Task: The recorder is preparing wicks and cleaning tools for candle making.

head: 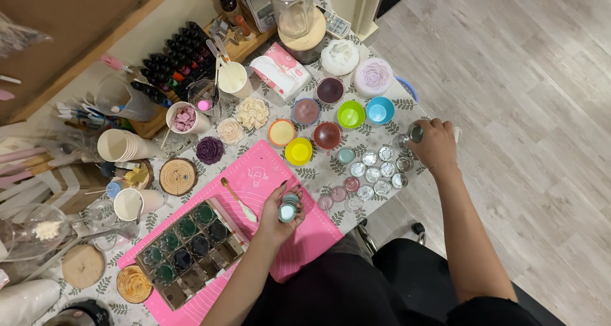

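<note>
Pale grey wood-plank floor (509, 78) fills the right side. Counter (382, 132) covered by a white leaf-print cloth. Cream wall (159, 27) behind it, brown wooden board (70, 33) top left. Wooden shelf (245, 46) against the wall. Even indoor light.

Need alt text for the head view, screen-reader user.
Seen from above, the left hand holds a stack of small round lids over a pink mat, while the right hand grips a small metal tin beside a cluster of tins on a crowded craft table.
</note>
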